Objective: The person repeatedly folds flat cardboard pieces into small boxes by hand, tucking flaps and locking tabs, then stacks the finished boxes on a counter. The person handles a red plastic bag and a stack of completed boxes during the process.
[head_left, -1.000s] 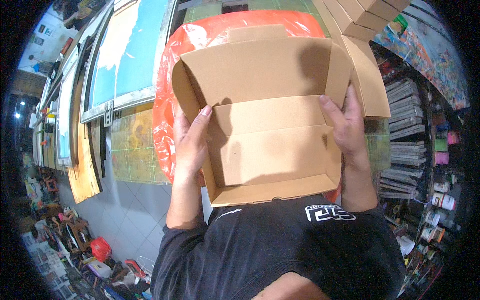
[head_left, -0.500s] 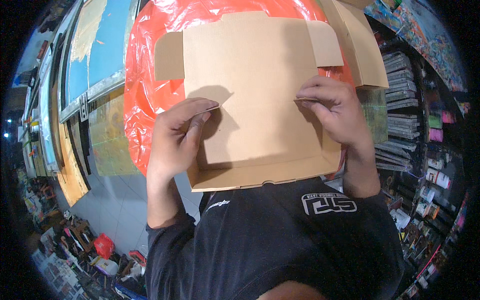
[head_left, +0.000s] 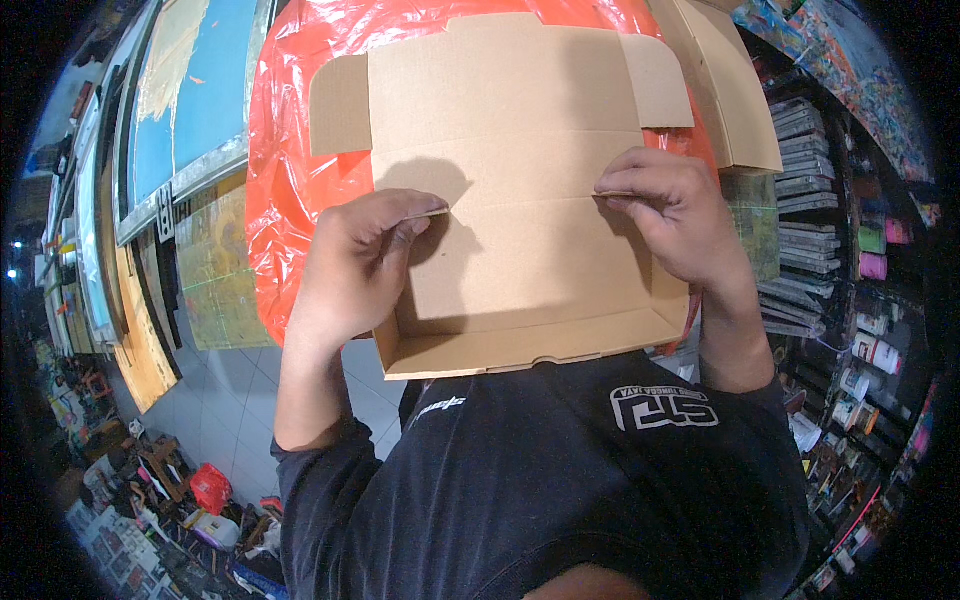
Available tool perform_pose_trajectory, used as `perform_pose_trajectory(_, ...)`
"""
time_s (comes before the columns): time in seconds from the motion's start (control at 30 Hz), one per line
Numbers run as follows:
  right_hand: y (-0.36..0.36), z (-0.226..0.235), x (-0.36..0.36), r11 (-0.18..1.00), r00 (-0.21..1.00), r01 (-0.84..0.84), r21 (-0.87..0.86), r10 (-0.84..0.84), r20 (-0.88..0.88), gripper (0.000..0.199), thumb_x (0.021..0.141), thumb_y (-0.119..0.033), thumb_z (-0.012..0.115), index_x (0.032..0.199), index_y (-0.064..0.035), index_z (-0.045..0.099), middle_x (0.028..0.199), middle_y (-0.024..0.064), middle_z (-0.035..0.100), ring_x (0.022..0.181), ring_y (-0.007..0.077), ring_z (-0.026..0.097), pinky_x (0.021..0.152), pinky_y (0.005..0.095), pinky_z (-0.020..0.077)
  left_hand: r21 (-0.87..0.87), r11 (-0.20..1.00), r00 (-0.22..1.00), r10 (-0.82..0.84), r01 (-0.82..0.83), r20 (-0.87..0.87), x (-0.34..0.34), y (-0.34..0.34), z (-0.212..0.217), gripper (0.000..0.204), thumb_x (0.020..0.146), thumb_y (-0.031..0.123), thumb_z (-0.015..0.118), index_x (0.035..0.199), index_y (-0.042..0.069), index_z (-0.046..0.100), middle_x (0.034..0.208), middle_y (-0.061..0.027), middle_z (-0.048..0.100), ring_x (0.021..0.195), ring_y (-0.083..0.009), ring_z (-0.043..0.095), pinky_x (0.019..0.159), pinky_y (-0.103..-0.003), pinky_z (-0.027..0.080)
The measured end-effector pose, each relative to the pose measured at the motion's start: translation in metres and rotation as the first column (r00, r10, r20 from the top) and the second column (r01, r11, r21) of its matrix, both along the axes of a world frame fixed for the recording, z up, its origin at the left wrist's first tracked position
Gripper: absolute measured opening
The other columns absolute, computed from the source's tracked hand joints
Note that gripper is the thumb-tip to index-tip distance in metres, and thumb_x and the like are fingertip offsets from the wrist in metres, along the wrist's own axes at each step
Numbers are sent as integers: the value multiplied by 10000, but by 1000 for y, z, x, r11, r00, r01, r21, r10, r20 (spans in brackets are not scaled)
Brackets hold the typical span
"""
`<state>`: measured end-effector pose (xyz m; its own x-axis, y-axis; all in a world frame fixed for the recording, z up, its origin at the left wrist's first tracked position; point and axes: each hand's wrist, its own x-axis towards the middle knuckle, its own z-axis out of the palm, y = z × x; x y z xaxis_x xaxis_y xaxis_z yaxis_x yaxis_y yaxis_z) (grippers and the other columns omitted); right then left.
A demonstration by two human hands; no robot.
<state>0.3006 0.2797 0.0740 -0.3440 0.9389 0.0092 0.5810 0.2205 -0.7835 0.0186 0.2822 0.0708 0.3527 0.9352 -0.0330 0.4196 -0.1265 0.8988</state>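
Observation:
A brown cardboard box [head_left: 520, 260], partly folded, lies in front of me with its near wall upright and its lid panel spread flat at the far end. Pinched in my left hand [head_left: 362, 255] is a small cardboard flap on the box's left side. On the right side, my right hand [head_left: 672, 215] grips the matching flap between thumb and fingers. Two rounded side flaps stick out from the lid, a left flap [head_left: 340, 105] and a right flap [head_left: 658, 82]. Red plastic sheeting [head_left: 285, 200] lies under the box.
Another cardboard box [head_left: 735, 100] stands at the far right. Beside it are stacked grey frames [head_left: 805, 190] and shelves with paint tubs [head_left: 875, 352]. A blue framed panel [head_left: 200, 90] leans at the left. Clutter and a red bag [head_left: 210, 488] sit on the tiled floor [head_left: 235, 390].
My left hand has shifted slightly to the right with its flap, and my left elbow has swung outward a little. Both hands keep their pinch; the box has barely moved.

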Motion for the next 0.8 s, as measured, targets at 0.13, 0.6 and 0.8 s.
perform_pose_trajectory(0.13, 0, 0, 1, 1000, 999, -28, 13, 28, -28, 181, 705, 111, 539, 845, 47, 633, 786, 109, 624, 729, 183, 621, 657, 271, 481, 3, 999, 999, -50, 50, -18, -4, 3, 0, 217, 803, -116, 491, 961, -43, 621, 911, -172, 649, 866, -228, 635, 795, -286, 480)
perform_pose_trajectory(0.6, 0, -13, 6, 988, 997, -73, 134, 72, 17, 101, 699, -50, 566, 763, -48, 644, 783, 93, 612, 776, 271, 605, 696, 375, 485, -24, 856, 834, -508, 516, -214, -15, 30, 35, 305, 859, 91, 565, 1125, -34, 483, 1072, -210, 519, 1016, -347, 528, 868, -365, 430)
perform_pose_trajectory(0.8, 1, -7, 11, 980, 995, -103, 172, 103, 7, 114, 671, 24, 541, 743, -26, 614, 749, 63, 617, 738, 234, 608, 650, 339, 478, 191, 942, 912, -192, 275, -363, -25, 166, -8, 463, 829, 303, 651, 1105, -48, 529, 1032, -207, 581, 968, -268, 579, 818, -347, 460)
